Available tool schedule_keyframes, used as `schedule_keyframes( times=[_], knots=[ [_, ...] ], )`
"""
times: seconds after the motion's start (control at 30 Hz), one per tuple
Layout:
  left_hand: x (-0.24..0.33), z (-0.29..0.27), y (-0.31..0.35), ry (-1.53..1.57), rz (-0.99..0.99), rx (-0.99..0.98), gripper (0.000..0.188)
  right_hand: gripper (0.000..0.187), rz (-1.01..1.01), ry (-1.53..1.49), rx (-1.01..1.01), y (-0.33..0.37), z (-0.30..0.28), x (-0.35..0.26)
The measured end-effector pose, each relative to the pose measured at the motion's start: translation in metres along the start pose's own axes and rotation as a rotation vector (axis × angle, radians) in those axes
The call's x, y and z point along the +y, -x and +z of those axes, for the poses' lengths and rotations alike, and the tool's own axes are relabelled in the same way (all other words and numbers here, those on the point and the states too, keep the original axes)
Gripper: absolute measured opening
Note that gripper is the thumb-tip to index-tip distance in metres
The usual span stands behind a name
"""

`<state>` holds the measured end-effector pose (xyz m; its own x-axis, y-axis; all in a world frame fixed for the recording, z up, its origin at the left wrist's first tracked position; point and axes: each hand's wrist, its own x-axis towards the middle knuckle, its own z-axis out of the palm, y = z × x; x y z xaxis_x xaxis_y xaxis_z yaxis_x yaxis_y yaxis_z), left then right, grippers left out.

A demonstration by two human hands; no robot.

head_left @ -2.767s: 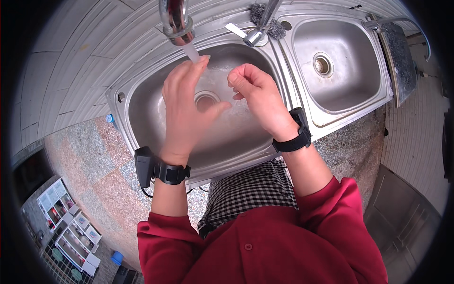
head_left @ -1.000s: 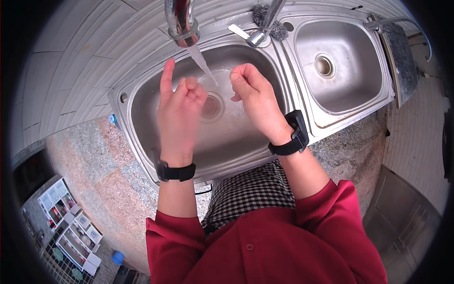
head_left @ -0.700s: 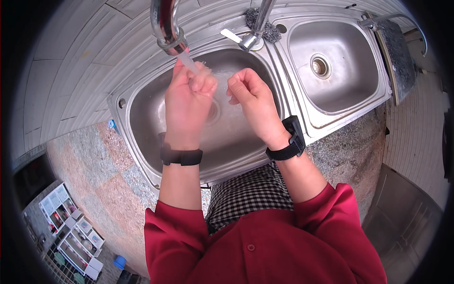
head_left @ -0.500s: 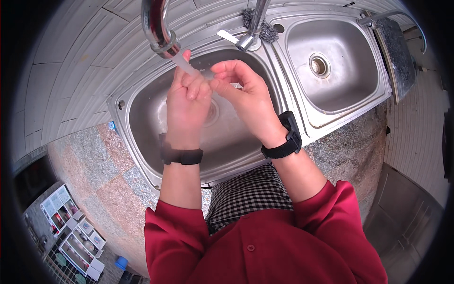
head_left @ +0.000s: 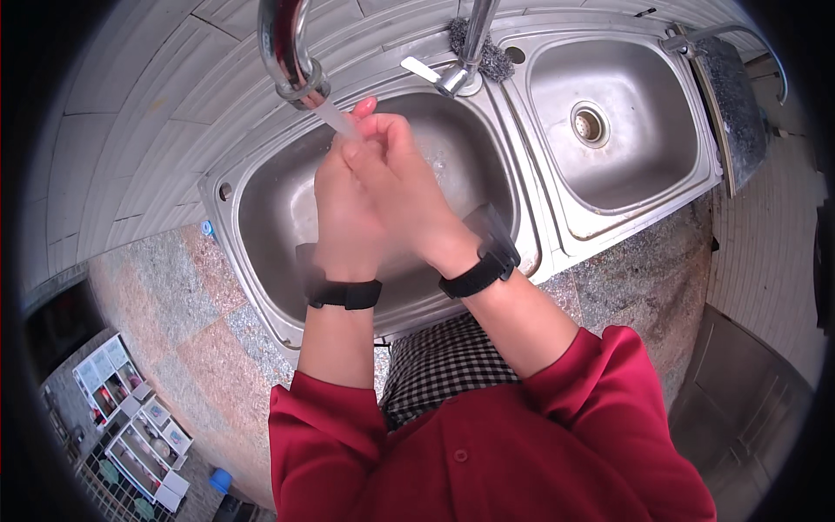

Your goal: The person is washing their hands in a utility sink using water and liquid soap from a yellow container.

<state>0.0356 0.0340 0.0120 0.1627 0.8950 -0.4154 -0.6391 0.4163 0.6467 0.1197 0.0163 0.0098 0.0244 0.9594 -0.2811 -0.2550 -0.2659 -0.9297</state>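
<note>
My left hand (head_left: 342, 204) and my right hand (head_left: 402, 187) are pressed together over the left sink basin (head_left: 278, 196). A water stream (head_left: 337, 120) falls from the chrome faucet spout (head_left: 291, 54) onto their fingers. The right hand lies across the left one, its fingers bent and closed over it. Most of the left fingers are hidden behind it, and the lower palms look blurred. No object shows between the hands. Each wrist wears a black band, one on the left (head_left: 346, 294) and one on the right (head_left: 477, 274).
The faucet's lever handle (head_left: 421, 69) and a dark scouring pad (head_left: 496, 63) stand behind the basins. To the right is a second basin (head_left: 622, 161) with its drain (head_left: 590, 124). A tiled wall (head_left: 122, 130) rises close at the left and behind.
My right hand has moved left and closed over the left hand; before, they were apart at the palms with only the fingertips meeting. Water still runs.
</note>
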Motion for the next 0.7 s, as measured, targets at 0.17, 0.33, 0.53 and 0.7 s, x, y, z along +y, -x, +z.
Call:
schedule_keyframes(
  times=[0.17, 0.33, 0.53, 0.7],
  knots=[
    [0.001, 0.009, 0.007, -0.046, 0.025, 0.095, 0.037, 0.037, -0.191, 0.140, 0.002, 0.017, -0.003, 0.005],
    [-0.011, 0.021, 0.001, 0.052, 0.048, 0.230, 0.043, 0.031, 0.170, 0.001, -0.049, -0.004, -0.010, -0.010],
    [0.008, 0.009, 0.004, 0.154, -0.148, 0.175, 0.047, 0.037, -0.259, 0.151, -0.050, 0.024, -0.004, 0.021],
    [-0.012, 0.015, 0.009, 0.121, -0.082, 0.203, 0.057, 0.025, 0.128, 0.091, -0.024, -0.005, -0.013, 0.008]
  ],
)
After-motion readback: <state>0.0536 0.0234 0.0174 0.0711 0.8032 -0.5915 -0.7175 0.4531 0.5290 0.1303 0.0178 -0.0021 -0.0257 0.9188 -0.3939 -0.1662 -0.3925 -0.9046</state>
